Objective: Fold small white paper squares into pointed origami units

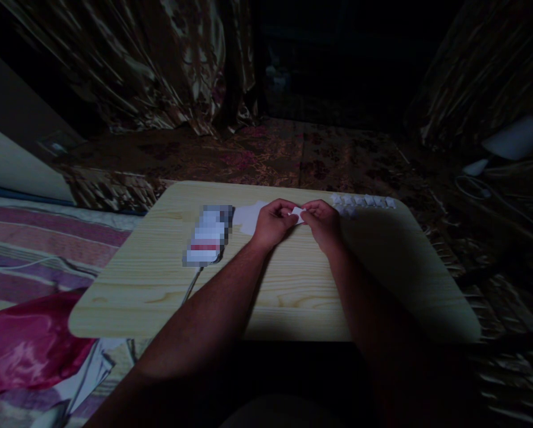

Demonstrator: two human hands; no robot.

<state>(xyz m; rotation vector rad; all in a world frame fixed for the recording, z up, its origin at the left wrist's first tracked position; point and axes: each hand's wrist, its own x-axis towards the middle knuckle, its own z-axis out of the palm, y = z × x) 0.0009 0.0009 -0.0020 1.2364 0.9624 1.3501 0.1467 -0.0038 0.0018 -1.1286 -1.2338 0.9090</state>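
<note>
Between my two hands, above the far half of the wooden table (293,285), is a small piece of white paper (297,211). My left hand (275,222) pinches its left side, thumb toward me. On the right side, the fingers and thumb of my right hand (323,221) close on the same paper. White paper sheets (249,217) lie flat just left of my left hand, partly hidden by it. Beyond my right hand, several small folded white paper pieces (369,201) stand in a row near the far edge, with a few more in front.
A phone (206,235), blurred out, lies on the left of the table with a cable (192,285) running toward me. A striped bedspread (92,232) and pink satiny cloth (30,345) are at the left. Curtains (195,59) hang behind; a white lamp (518,138) stands at the right.
</note>
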